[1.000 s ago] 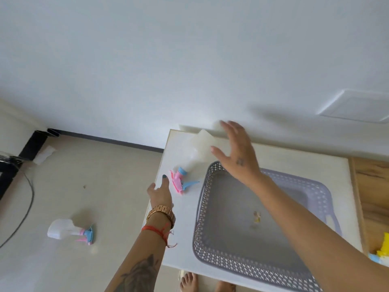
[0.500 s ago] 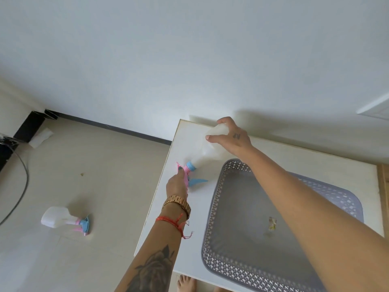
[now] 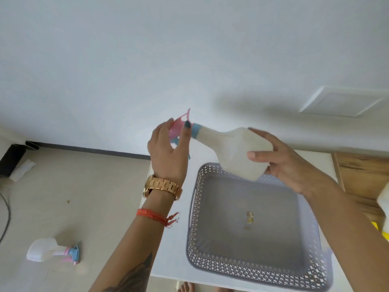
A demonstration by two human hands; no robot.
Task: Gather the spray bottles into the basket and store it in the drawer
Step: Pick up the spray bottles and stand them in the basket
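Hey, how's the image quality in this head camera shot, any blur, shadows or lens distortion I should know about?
Head view: wide-angle bend curves the baseboard and basket edges; the pink trigger on the held spray bottle smears with motion; the left hand and right hand cast a soft shadow on the wall; light is even, no glare.

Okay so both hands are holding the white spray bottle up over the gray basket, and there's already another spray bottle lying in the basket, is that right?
Not quite. In the head view both hands, left hand and right hand, do hold the white spray bottle over the gray basket, but the other spray bottle lies on the floor, not in the basket.
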